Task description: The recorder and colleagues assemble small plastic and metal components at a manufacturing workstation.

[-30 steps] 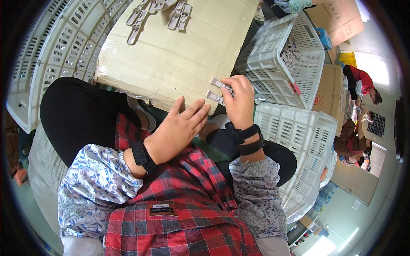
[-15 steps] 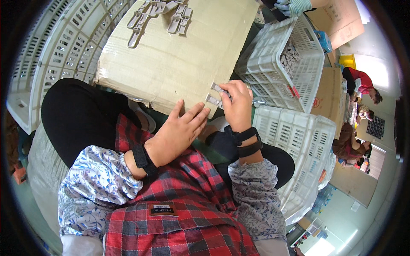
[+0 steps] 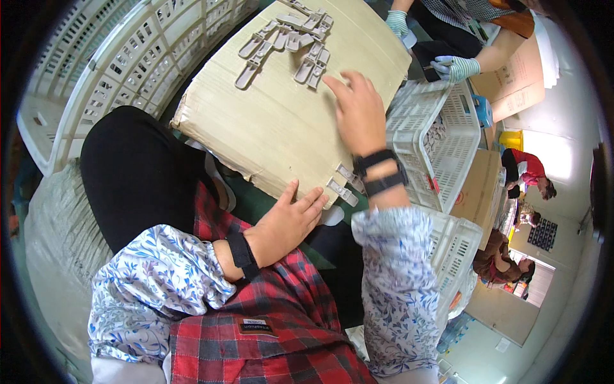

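My right hand (image 3: 362, 118) is stretched over the cardboard box (image 3: 249, 134), thumb and fingers apart with nothing between them. Just left of its fingertips, a pair of grey plastic clip-like pieces (image 3: 312, 65) lies beside a loose heap of similar grey pieces (image 3: 291, 40). My left hand (image 3: 281, 225) is spread flat at the box's near edge, its fingertips touching the cardboard and holding nothing. Two slim grey pieces (image 3: 343, 193) stick out over the near right edge of the box, below my right wrist.
White plastic crates stand at the left (image 3: 137, 64) and right (image 3: 409, 137); the right one holds many small grey pieces. Another white crate (image 3: 457, 246) is nearer on the right. A co-worker's gloved hands (image 3: 455, 67) are at the far right, with other people beyond.
My right hand has left the two slim pieces at the box's edge and moved away from me toward the heap, opening. My left hand has stayed at the near edge. The view has shifted.
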Action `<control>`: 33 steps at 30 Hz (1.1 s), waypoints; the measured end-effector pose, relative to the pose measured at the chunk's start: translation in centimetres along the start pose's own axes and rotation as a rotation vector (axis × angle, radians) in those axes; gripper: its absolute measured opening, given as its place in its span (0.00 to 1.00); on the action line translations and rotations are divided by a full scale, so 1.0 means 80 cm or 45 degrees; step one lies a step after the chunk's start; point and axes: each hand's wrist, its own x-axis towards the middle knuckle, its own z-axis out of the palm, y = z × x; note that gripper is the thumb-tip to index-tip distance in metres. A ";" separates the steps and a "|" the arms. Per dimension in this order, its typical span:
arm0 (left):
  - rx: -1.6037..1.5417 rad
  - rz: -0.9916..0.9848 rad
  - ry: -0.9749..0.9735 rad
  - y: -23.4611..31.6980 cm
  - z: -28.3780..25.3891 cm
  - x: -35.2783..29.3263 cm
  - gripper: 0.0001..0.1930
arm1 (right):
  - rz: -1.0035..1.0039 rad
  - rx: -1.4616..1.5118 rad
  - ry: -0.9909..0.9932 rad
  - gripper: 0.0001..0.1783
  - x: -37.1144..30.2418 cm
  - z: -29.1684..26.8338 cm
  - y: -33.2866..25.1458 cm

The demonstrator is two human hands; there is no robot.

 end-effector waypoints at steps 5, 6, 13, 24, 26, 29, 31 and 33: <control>-0.019 0.021 -0.018 0.002 -0.008 0.007 0.24 | -0.349 -0.309 -0.136 0.11 0.047 0.029 0.029; -0.016 0.016 -0.029 0.000 -0.008 0.005 0.24 | -0.358 -0.299 -0.144 0.11 0.049 0.029 0.027; -0.037 0.008 -0.024 -0.003 0.002 0.001 0.25 | -0.123 -0.043 -0.196 0.10 -0.018 -0.010 0.020; 0.063 0.036 -0.020 -0.001 -0.004 0.003 0.27 | 0.566 0.289 0.092 0.09 -0.174 -0.032 0.019; 0.030 0.014 -0.010 0.000 -0.004 0.005 0.28 | 0.554 0.276 0.077 0.09 -0.174 -0.029 0.018; 0.044 0.026 -0.007 -0.001 -0.007 0.006 0.28 | 0.498 0.251 0.078 0.09 -0.170 -0.025 0.016; 0.036 0.027 -0.014 -0.001 -0.007 0.006 0.28 | 0.463 0.224 0.077 0.09 -0.169 -0.023 0.014; 0.028 0.027 -0.008 -0.002 -0.005 0.006 0.27 | 0.445 0.205 0.100 0.09 -0.168 -0.021 0.013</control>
